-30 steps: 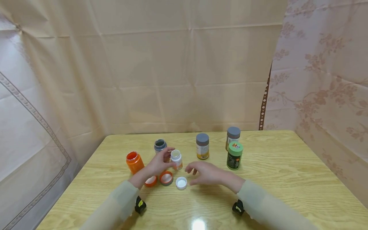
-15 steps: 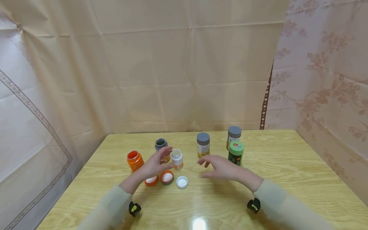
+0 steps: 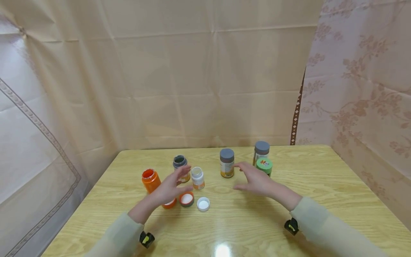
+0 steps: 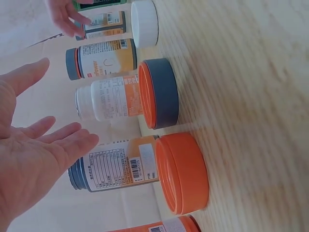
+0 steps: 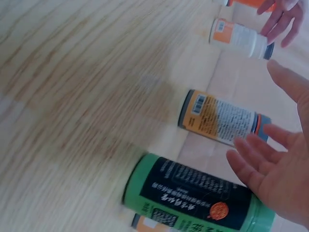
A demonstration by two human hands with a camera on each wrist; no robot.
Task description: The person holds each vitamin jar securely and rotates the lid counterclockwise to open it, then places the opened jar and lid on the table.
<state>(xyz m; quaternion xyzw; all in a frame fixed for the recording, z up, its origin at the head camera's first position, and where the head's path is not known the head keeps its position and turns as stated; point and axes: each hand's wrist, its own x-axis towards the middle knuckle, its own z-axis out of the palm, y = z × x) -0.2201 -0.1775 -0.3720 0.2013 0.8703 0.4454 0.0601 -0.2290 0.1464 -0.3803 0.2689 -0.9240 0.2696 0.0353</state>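
My left hand is held with fingers apart and nothing in it, above the lids and in front of a white bottle without its lid. Behind that hand stands a lidless grey-rimmed jar, and left of it an orange jar, also lidless. My right hand is empty too, thumb and fingers spread, just right of a capped grey-lidded jar. It partly hides a green-lidded jar, whose black label shows in the right wrist view.
Near the front lie a white lid, a grey lid with orange inside and an orange lid. Another grey-lidded jar stands behind the green one. A curtain hangs behind the table.
My left hand has let go of the white bottle and drawn back slightly to the left. My right hand has moved right, away from the white lid, to beside the middle grey-lidded jar.
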